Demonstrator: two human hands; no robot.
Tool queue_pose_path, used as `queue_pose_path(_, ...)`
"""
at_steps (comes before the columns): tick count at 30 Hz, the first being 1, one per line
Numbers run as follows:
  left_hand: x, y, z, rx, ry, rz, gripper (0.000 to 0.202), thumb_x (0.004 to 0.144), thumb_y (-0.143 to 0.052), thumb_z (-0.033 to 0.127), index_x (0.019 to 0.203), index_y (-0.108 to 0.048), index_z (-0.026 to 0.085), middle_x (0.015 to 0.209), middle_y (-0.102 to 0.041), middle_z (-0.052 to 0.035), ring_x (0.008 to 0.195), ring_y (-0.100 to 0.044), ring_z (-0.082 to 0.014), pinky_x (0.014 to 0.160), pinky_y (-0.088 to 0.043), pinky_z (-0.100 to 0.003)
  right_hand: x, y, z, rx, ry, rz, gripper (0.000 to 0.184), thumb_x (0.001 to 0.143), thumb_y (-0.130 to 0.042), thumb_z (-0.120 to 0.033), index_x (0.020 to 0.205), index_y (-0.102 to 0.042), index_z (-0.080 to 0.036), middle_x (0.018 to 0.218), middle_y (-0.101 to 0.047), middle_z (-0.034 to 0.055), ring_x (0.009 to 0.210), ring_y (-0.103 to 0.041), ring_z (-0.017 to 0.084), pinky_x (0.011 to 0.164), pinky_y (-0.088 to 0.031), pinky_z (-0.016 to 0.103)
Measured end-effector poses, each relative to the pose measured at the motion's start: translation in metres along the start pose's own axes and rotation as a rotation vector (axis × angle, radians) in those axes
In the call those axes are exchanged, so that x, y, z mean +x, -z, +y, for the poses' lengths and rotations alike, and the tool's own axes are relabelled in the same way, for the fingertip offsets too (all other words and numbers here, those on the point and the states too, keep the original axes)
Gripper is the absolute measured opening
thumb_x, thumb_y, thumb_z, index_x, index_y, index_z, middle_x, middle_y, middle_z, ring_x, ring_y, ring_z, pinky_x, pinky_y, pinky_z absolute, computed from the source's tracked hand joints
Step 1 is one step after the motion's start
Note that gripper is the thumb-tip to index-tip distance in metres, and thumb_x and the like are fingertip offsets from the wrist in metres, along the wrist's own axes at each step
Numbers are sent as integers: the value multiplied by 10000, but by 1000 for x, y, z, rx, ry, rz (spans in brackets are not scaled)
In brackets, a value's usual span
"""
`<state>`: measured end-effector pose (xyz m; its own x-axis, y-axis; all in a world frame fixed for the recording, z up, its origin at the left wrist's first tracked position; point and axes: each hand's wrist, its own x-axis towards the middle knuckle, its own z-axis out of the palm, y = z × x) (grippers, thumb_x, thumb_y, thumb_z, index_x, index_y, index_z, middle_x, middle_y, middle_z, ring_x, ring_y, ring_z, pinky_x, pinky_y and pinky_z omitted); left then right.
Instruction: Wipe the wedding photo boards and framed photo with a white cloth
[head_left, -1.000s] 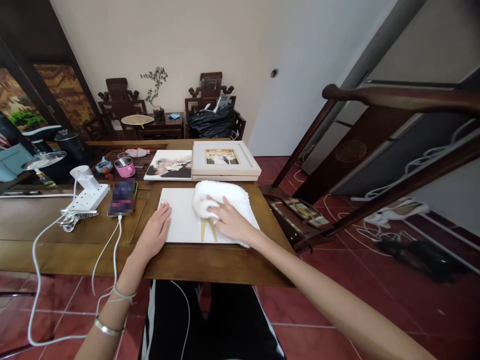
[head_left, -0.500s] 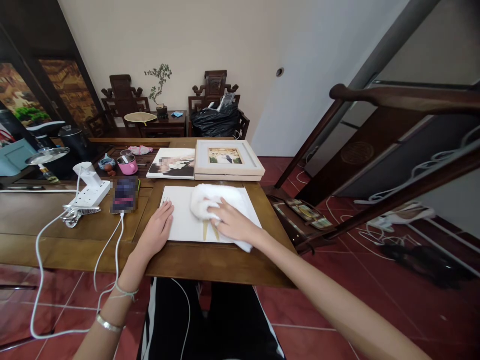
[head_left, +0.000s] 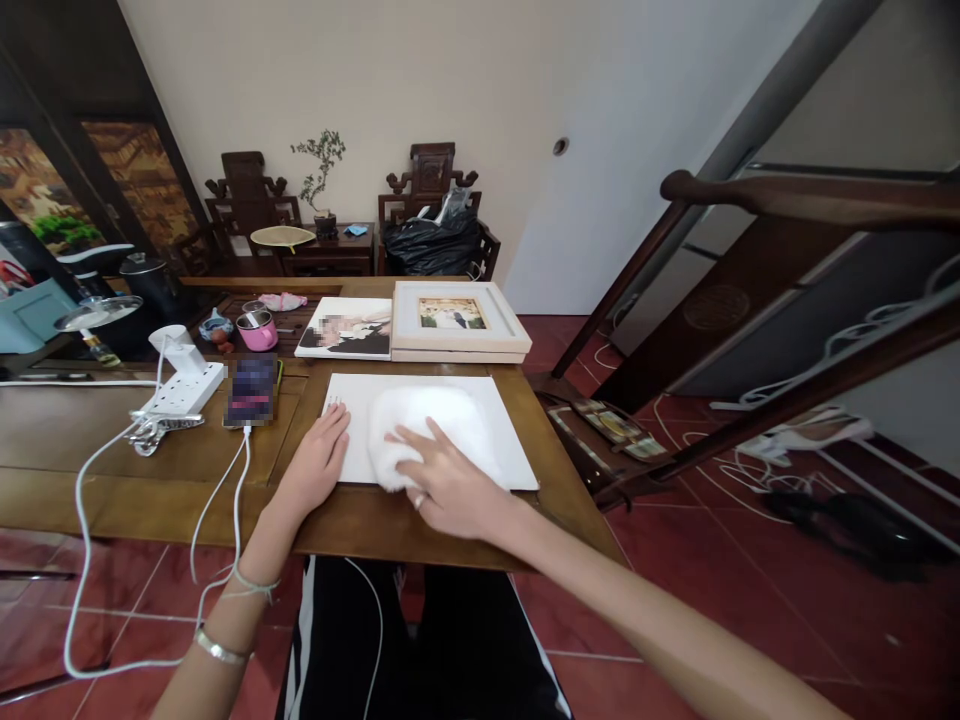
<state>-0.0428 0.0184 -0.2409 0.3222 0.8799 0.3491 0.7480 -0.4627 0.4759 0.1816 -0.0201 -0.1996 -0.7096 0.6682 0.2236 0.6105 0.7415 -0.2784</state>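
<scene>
A flat white panel (head_left: pixel 517 455) with small print near its upper left corner lies on the wooden table in front of me. My left hand (head_left: pixel 321 455) rests on the panel's left edge, fingers stretched out and nothing in them. Bunched over the middle of the panel is a fluffy white cloth (head_left: pixel 442 410). My right hand (head_left: pixel 450 480) holds this cloth down against the panel, its fingers partly spread over the fabric. A ring shows on one finger. The cloth hides most of the panel's surface.
Behind the panel lie a white framed photo (head_left: pixel 461 318) and a photo panel (head_left: pixel 346 328). A phone (head_left: pixel 253 392) on a charging cable, a power strip (head_left: pixel 184 390) and a pink cup (head_left: pixel 257 330) are to the left. A wooden chair (head_left: pixel 705 290) stands at right.
My right hand has moved the white cloth toward me and slightly left, over the gold shape seen earlier. The right fingers have spread wider. My left hand stays at the panel's edge.
</scene>
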Motion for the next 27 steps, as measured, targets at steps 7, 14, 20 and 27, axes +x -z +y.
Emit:
queue_pose_path(7,0,0,0,-7,7,-3,453,920,-323,317,1266,-489,76,1379,-425,-148,1326,-317,-225,1104,-251,-435,-10,6,-7,109,37,-32,265,785,-416,-100,951,-610,-171,1068,-644,86,1301,-330,219,1102,-132,489)
queue_pose_path(14,1,3,3,17,8,-21,446,916,-329,303,1268,-488,79,1385,-418,-144,1328,-315,-219,1103,-252,-430,62,0,49,-19,-123,15,317,854,-383,-147,1112,-563,-111,1167,-598,143,1269,-369,259,1055,-189,504)
queue_pose_path(20,1,3,2,13,7,-23,448,916,-315,293,1268,-485,72,1381,-424,-147,1327,-318,-212,1104,-251,-428,71,-13,35,-111,-168,19,344,827,-432,-192,1139,-570,-152,1358,-438,151,1313,-278,282,1042,-122,582)
queue_pose_path(27,1,2,1,-13,2,-16,433,908,-315,269,1263,-493,96,1381,-426,-140,1324,-321,-231,1097,-260,-459,0,-7,-32,31,9,-20,248,758,-487,-174,950,-643,-185,1368,-432,133,1319,-284,260,1075,-95,538)
